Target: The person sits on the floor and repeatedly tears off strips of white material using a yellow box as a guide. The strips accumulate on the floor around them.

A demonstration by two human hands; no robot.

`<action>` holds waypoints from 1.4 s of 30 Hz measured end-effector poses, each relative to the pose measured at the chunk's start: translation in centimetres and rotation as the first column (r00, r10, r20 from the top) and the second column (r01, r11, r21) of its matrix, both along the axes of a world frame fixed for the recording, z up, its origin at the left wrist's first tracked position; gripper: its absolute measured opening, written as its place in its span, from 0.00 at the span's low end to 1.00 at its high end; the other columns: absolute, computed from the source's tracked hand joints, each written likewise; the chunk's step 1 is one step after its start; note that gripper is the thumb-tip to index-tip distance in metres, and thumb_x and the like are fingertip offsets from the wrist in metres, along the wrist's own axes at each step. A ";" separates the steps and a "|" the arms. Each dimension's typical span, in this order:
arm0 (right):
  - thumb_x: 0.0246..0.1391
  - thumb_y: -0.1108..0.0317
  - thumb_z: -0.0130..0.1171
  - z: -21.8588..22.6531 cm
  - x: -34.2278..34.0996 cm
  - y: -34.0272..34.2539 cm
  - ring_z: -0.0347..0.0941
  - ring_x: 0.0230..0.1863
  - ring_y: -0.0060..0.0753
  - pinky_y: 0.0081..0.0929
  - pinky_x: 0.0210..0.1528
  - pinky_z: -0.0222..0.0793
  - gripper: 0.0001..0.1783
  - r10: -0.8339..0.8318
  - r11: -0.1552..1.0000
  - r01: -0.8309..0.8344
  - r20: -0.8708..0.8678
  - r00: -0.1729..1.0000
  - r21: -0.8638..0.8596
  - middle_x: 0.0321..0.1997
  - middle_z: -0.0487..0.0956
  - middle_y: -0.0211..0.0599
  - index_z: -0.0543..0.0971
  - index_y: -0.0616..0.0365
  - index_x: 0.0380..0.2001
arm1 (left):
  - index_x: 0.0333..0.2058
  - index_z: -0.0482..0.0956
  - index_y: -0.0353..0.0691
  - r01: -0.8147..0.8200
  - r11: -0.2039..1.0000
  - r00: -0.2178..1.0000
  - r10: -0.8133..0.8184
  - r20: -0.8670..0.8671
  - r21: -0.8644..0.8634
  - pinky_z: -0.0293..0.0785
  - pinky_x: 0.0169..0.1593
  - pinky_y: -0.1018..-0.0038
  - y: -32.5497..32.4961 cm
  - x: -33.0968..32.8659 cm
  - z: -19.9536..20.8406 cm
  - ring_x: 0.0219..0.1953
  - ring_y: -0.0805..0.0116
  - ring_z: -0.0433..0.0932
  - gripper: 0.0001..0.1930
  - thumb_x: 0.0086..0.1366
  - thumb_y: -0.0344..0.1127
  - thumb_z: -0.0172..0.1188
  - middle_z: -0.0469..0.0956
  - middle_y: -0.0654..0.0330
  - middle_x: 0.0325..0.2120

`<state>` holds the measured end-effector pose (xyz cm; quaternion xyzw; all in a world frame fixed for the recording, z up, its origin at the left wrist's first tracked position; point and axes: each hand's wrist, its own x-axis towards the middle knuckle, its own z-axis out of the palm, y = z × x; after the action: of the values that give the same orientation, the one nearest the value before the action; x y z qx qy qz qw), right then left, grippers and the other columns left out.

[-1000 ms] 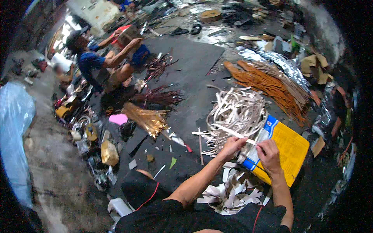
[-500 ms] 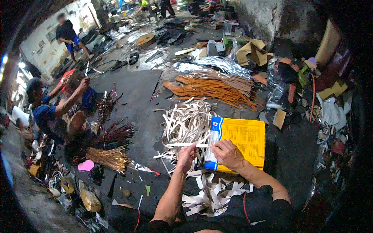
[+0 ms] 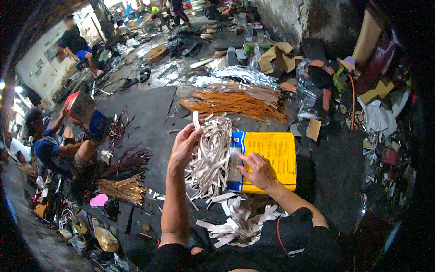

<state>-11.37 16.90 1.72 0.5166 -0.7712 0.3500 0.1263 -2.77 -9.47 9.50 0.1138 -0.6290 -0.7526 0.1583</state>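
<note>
My left hand (image 3: 183,145) is raised at the left side of a tangled heap of off-white strips (image 3: 210,152). Its fingers pinch a pale strip (image 3: 196,119), whose end stands up above the fingertips. My right hand (image 3: 259,171) is over a flat yellow container (image 3: 276,147) with a blue and white band. Thumb and fingers there are apart, with nothing visible between them. Closer to my body lies a second pile of wider off-white strips (image 3: 242,222).
Orange-brown strips (image 3: 235,106) lie beyond the heap, with silvery sheets (image 3: 244,76) behind them. To the left a person (image 3: 56,145) sits holding a box (image 3: 78,108) near bundles of brown strips (image 3: 124,188). Scraps and plastic (image 3: 378,118) crowd the right side.
My left hand has moved up and away to the left with a strip. My right hand has parted its fingers and stays over the container. The view has shifted slightly.
</note>
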 end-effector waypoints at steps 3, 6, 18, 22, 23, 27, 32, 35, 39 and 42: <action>0.51 0.62 0.64 -0.1 0.4 -0.5 0.72 0.38 0.45 0.38 0.41 0.68 0.19 -0.006 1.000 0.007 0.028 1.000 -0.013 0.35 0.75 0.41 0.77 0.56 0.45 | 0.54 0.71 0.32 -0.076 0.891 0.923 0.233 0.307 -0.448 0.69 0.35 0.79 -3.7 2.3 -10.9 0.34 0.80 0.75 0.23 0.66 0.42 0.58 0.81 0.61 0.34; 0.53 0.62 0.62 -1.5 -1.0 1.0 0.72 0.38 0.45 0.38 0.42 0.68 0.16 -0.005 0.995 0.003 -0.029 1.000 -0.097 0.35 0.76 0.40 0.78 0.55 0.44 | 0.49 0.76 0.33 -0.144 0.958 0.926 0.219 0.308 -0.247 0.68 0.33 0.79 -0.6 3.0 -15.3 0.31 0.80 0.73 0.19 0.66 0.41 0.57 0.80 0.62 0.31; 0.59 0.57 0.57 -1.5 3.5 15.8 0.77 0.39 0.34 0.30 0.44 0.71 0.17 -0.065 0.736 -0.543 0.841 0.538 0.404 0.36 0.81 0.41 0.81 0.62 0.37 | 0.46 0.79 0.39 -0.086 0.994 0.970 0.099 0.221 -0.067 0.60 0.33 0.84 5.5 2.1 -9.1 0.28 0.82 0.65 0.16 0.68 0.44 0.54 0.73 0.70 0.28; 0.54 0.44 0.59 -10.1 6.9 15.4 0.77 0.27 0.36 0.33 0.30 0.72 0.27 -0.260 0.818 -0.357 0.843 0.471 0.451 0.24 0.80 0.40 0.81 0.63 0.27 | 0.44 0.79 0.38 0.070 0.993 0.967 -0.044 0.249 -0.096 0.57 0.29 0.85 7.2 2.1 -7.1 0.25 0.83 0.64 0.15 0.68 0.43 0.54 0.71 0.71 0.23; 0.59 0.52 0.56 -9.8 7.8 13.5 0.76 0.22 0.21 0.24 0.25 0.71 0.20 -0.425 0.805 -0.316 0.860 0.282 0.502 0.22 0.80 0.31 0.81 0.60 0.29 | 0.41 0.80 0.38 0.099 0.990 0.966 -0.071 0.249 -0.102 0.57 0.29 0.85 7.6 2.6 -6.3 0.24 0.84 0.64 0.14 0.68 0.43 0.54 0.71 0.71 0.22; 0.59 0.52 0.49 -30.3 8.6 20.3 0.79 0.30 0.44 0.39 0.34 0.74 0.22 -0.012 0.365 -0.343 0.373 0.928 0.865 0.30 0.81 0.49 0.79 0.62 0.35 | 0.39 0.80 0.40 0.433 0.900 0.883 -0.413 0.222 -0.051 0.62 0.28 0.84 12.6 -0.9 -4.3 0.24 0.82 0.69 0.15 0.68 0.46 0.54 0.73 0.70 0.22; 0.56 0.49 0.53 -15.8 8.6 13.1 0.74 0.45 0.38 0.35 0.50 0.69 0.25 -0.192 0.666 -0.609 0.888 0.418 0.430 0.46 0.78 0.45 0.75 0.55 0.50 | 0.41 0.78 0.37 0.538 0.841 0.823 -0.510 0.251 -0.052 0.72 0.40 0.77 12.2 3.3 -5.4 0.34 0.79 0.74 0.14 0.69 0.42 0.54 0.77 0.68 0.30; 0.58 0.55 0.58 -1.6 5.7 11.8 0.70 0.44 0.28 0.28 0.49 0.68 0.23 -0.045 0.659 -0.705 0.950 0.309 0.261 0.43 0.77 0.37 0.74 0.62 0.50 | 0.44 0.75 0.37 0.647 0.752 0.763 -0.636 0.116 -0.127 0.70 0.47 0.76 15.1 2.6 -5.7 0.41 0.76 0.72 0.14 0.69 0.42 0.54 0.76 0.64 0.36; 0.60 0.63 0.55 6.5 3.4 11.9 0.70 0.40 0.23 0.23 0.43 0.68 0.16 0.062 0.743 -0.652 0.955 0.290 0.150 0.38 0.76 0.31 0.72 0.62 0.47 | 0.43 0.75 0.34 0.770 0.596 0.631 -0.764 0.133 -0.229 0.69 0.46 0.75 16.9 2.4 -5.5 0.42 0.74 0.71 0.24 0.70 0.53 0.48 0.76 0.62 0.36; 0.61 0.65 0.54 8.2 2.6 11.2 0.69 0.39 0.19 0.21 0.41 0.68 0.13 0.003 0.861 -0.486 0.955 0.297 0.148 0.36 0.74 0.27 0.72 0.60 0.45 | 0.37 0.76 0.36 0.879 0.460 0.471 -0.802 0.366 -0.124 0.67 0.37 0.76 14.7 3.6 -3.3 0.33 0.78 0.69 0.22 0.71 0.53 0.47 0.74 0.67 0.29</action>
<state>-8.80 28.08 9.92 0.3494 -0.6639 0.4244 -0.5070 0.81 5.27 6.24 -0.1434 -0.7206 -0.6059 -0.3050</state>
